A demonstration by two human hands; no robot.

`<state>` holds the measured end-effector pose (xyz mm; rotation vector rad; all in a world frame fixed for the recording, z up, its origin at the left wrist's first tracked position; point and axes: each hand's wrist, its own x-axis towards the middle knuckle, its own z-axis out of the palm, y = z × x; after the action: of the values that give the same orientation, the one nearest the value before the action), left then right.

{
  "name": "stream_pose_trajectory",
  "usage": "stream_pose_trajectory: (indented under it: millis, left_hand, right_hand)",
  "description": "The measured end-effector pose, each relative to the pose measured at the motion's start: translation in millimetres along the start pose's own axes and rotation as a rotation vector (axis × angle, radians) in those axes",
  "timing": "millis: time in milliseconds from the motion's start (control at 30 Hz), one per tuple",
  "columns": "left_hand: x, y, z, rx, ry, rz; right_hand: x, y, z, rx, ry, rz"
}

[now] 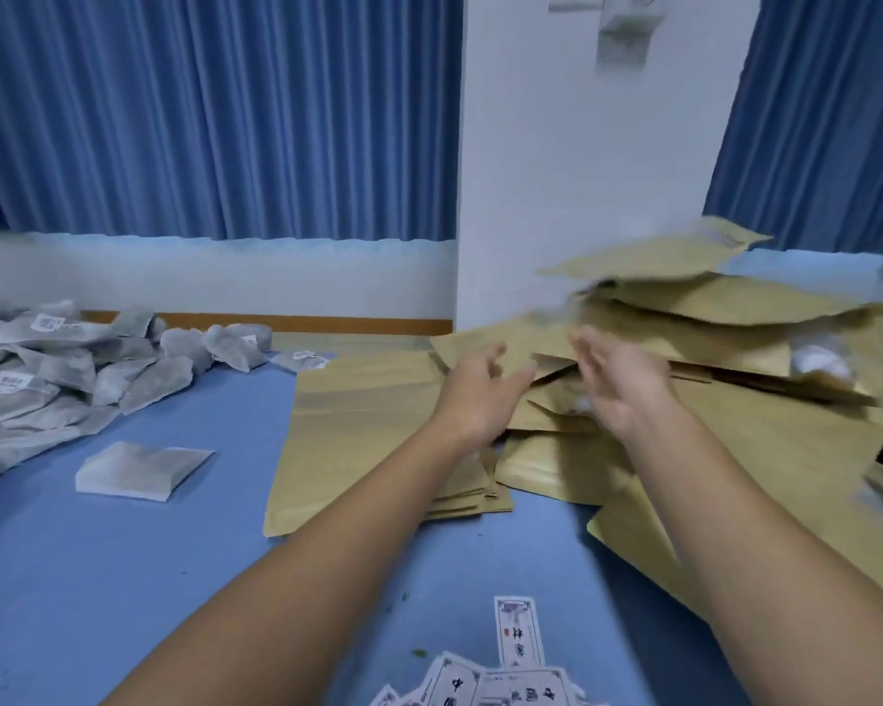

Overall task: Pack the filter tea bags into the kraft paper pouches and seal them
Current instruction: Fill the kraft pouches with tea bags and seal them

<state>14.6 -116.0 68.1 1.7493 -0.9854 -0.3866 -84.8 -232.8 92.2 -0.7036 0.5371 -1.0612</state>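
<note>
A heap of grey filter tea bags [47,379] lies at the left on the blue table, and one flat white tea bag [139,471] lies apart in front of it. Flat kraft paper pouches [358,430] lie stacked in the middle. More kraft pouches [765,379] are piled at the right. One blurred kraft pouch [669,257] is in the air above that pile, touching neither hand. My left hand [480,394] and my right hand [623,384] are both stretched out over the pouches, fingers spread and holding nothing.
Printed white paper labels [511,670] lie at the near edge of the blue table [123,578]. A white pillar [582,145] and blue curtains [200,109] stand behind the table. A wooden strip [302,323] runs along the far edge.
</note>
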Motion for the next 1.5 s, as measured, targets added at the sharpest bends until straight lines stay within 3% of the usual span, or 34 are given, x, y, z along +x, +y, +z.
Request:
stream_pose_trajectory:
  millis: [133,233,367,467,533,700,800,1033,1167,1233,1300,1367,1500]
  left_hand:
    - [-23,-53,-31,0.599,-0.042,0.161]
    - [-43,-81,-61,0.943,-0.172,0.039]
    - [-56,-107,-97,1.114,-0.343,0.097]
    - [-59,-116,-115,1.109,-0.358,0.209]
    - [-60,-121,-126,1.051,-0.371,0.24]
    - [-63,-120,-152,0.79,-0.431,0.205]
    - [-68,-116,-156,0.801,-0.393,0.306]
    - [-87,-123,-151,0.79,-0.059,0.506]
    - [-103,-134,-149,0.743,0.034,0.597]
    - [-112,-138,-144,0.672,0.239,0.666]
    - [-127,-141,-128,0.457,0.562,0.566]
    - [-140,-134,-112,0.093,0.748,0.304]
    - [-139,-120,-109,-0.301,0.721,-0.04]
  right_hand:
    - [-19,58,-3,-0.647,-0.221,-0.161]
    - [-41,105,-5,-1.084,-0.464,-0.295]
    - [-61,147,-9,-1.585,-0.727,-0.532]
    - [-67,153,-8,-1.776,-0.804,-0.702]
    - [-70,152,-5,-1.86,-0.843,-0.713]
    - [-78,141,4,-1.832,-1.025,-0.468]
    - [-80,132,14,-1.833,-1.1,-0.419]
    - [-93,130,29,-1.893,-1.014,-0.628]
    - [-101,131,33,-1.893,-1.051,-0.665]
    - [-104,134,34,-1.841,-0.97,-0.735]
    - [-106,138,33,-1.688,-0.856,-0.723]
    - [-107,140,32,-1.448,-0.813,-0.556]
    - [-108,137,31,-1.106,-0.913,-0.288]
